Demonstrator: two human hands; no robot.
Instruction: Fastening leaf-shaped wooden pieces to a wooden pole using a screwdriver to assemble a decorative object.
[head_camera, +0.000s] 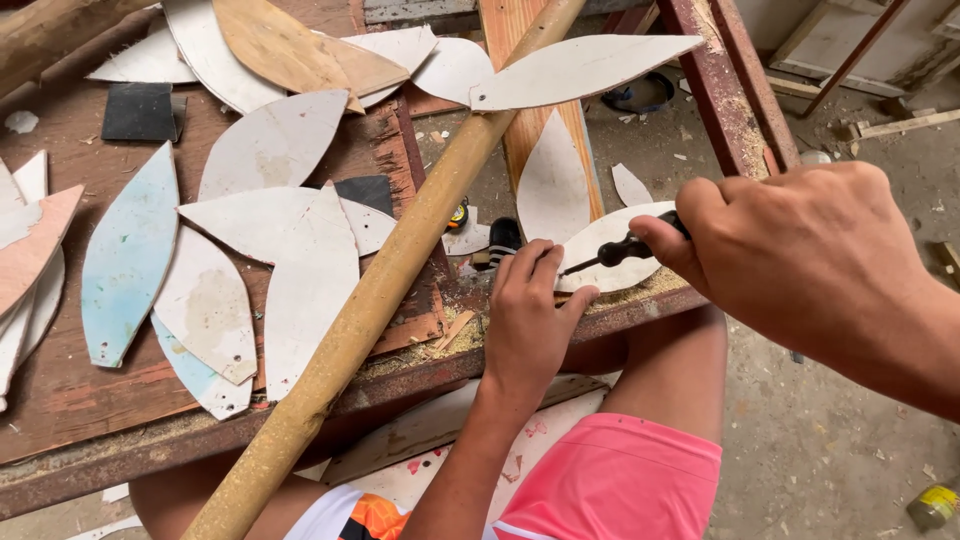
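The left hand presses flat on a white leaf-shaped cutout that lies at the near edge of the bench, fingers spread over its left end, apparently to pin it against the rusty rim so it cannot slide. The right hand is clenched around the black handle of a screwdriver, whose tip meets the cutout just beside the left fingertips; the tool lies low and nearly level, so the push runs along the board rather than down. Taking the pole as the marker: it crosses the bench on a diagonal, and both hands and the cutout sit to its right, where the bench ends at a short ledge with sawdust. Left of the pole the bench is crowded with more leaf-shaped pieces, white and one pale blue, overlapping. Right of the hands the floor drops away open, giving the right arm room to swing.
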